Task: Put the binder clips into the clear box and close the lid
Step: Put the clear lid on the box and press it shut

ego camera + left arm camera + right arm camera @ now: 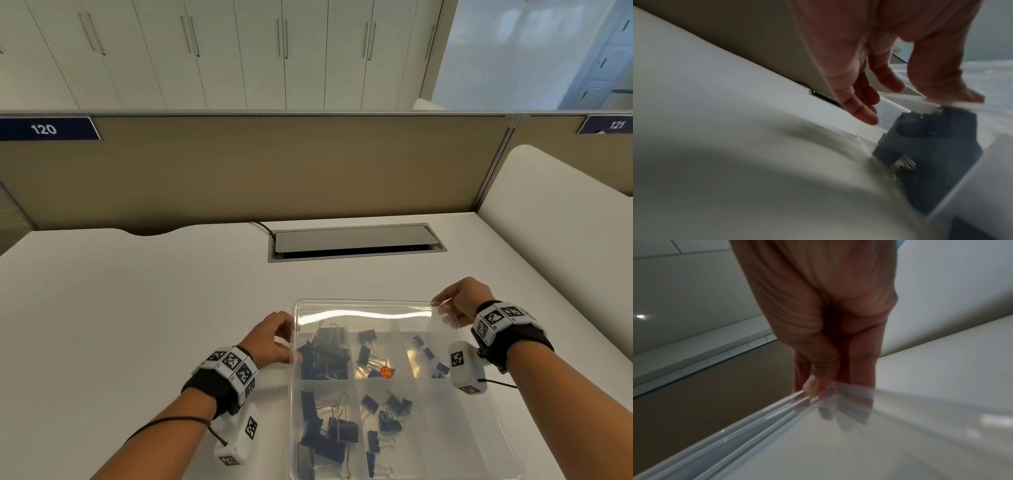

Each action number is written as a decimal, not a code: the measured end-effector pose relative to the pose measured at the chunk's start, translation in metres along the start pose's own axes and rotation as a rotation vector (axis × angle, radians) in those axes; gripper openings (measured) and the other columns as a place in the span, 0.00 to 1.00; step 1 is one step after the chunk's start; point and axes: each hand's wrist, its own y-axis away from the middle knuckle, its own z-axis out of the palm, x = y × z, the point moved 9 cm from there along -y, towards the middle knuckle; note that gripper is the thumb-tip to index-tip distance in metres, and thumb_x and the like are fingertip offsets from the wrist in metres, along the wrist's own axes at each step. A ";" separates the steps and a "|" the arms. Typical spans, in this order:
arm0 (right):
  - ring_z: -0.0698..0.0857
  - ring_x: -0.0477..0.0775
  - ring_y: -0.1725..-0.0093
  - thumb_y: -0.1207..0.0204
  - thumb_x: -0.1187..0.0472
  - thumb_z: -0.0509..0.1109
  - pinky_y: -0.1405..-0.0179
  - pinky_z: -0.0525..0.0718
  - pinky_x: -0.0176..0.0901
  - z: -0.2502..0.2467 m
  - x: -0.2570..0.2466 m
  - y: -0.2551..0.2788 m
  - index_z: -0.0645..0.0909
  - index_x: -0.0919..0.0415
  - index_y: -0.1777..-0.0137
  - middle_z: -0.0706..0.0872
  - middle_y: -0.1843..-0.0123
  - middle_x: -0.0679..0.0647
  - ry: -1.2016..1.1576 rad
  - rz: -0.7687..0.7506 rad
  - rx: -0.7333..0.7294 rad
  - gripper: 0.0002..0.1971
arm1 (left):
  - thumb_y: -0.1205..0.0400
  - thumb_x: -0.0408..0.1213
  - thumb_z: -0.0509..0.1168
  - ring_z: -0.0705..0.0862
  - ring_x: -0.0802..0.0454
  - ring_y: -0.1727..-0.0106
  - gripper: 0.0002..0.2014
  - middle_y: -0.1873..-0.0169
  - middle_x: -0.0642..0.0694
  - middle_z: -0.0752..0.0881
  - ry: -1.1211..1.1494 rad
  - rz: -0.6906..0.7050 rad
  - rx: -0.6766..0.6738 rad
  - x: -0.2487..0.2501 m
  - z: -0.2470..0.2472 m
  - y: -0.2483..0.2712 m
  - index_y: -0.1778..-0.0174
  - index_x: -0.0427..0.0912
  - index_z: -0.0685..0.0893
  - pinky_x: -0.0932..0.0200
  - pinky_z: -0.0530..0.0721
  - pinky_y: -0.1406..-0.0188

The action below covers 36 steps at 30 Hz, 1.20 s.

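Observation:
A clear compartment box [452, 431] sits on the white desk at the front right. Black binder clips [325, 346] lie in several of its compartments, more of them nearer me [390, 414]. The clear lid [376, 310] hangs tilted above the box. My left hand [274, 339] holds the lid's far left corner, thumb on top of the edge [953, 105], fingers beyond it. My right hand [459, 303] pinches the far right corner, and its fingertips [826, 412] show through the plastic [900, 426]. A large clip [931, 146] shows through the box wall.
A grey cable hatch [352, 240] is set into the white desk [137, 308] behind the box, with a black cable beside it. A tan partition [239, 171] closes the back; a white side panel [548, 222] stands at the right. An orange sticker [386, 372] is inside the box.

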 end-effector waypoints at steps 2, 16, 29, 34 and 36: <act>0.78 0.57 0.76 0.22 0.80 0.56 0.79 0.81 0.36 -0.001 0.001 0.000 0.87 0.74 0.62 0.83 0.70 0.67 -0.015 0.008 -0.011 0.18 | 0.38 0.23 0.79 0.79 0.54 0.60 0.22 0.60 0.47 0.79 0.079 -0.008 0.021 -0.005 -0.002 -0.002 0.59 0.47 0.75 0.69 0.85 0.64; 0.80 0.58 0.77 0.21 0.77 0.58 0.77 0.83 0.38 0.005 -0.004 0.000 0.88 0.72 0.63 0.85 0.69 0.66 0.005 -0.011 -0.022 0.17 | 0.31 0.26 0.77 0.76 0.54 0.69 0.20 0.69 0.46 0.75 0.155 -0.045 0.062 -0.009 0.004 0.000 0.54 0.54 0.78 0.67 0.83 0.77; 0.82 0.57 0.70 0.20 0.75 0.59 0.67 0.86 0.44 0.004 -0.005 -0.001 0.88 0.70 0.60 0.86 0.65 0.65 0.038 -0.057 -0.017 0.16 | 0.30 0.28 0.77 0.79 0.55 0.67 0.09 0.70 0.50 0.78 0.167 -0.034 0.257 -0.020 0.002 0.006 0.55 0.32 0.90 0.72 0.79 0.69; 0.80 0.55 0.74 0.21 0.76 0.58 0.72 0.83 0.41 0.007 -0.002 -0.002 0.88 0.71 0.61 0.84 0.69 0.62 0.027 -0.028 -0.012 0.16 | 0.47 0.29 0.84 0.88 0.66 0.67 0.36 0.65 0.56 0.91 0.353 -0.081 0.054 -0.027 0.017 0.003 0.44 0.20 0.81 0.70 0.87 0.69; 0.79 0.55 0.75 0.21 0.77 0.57 0.73 0.82 0.40 0.008 -0.001 -0.003 0.88 0.70 0.62 0.84 0.70 0.62 0.021 -0.017 -0.013 0.17 | 0.60 0.42 0.85 0.86 0.56 0.53 0.34 0.50 0.54 0.85 0.369 -0.084 0.040 -0.025 0.016 0.004 0.56 0.37 0.91 0.62 0.88 0.59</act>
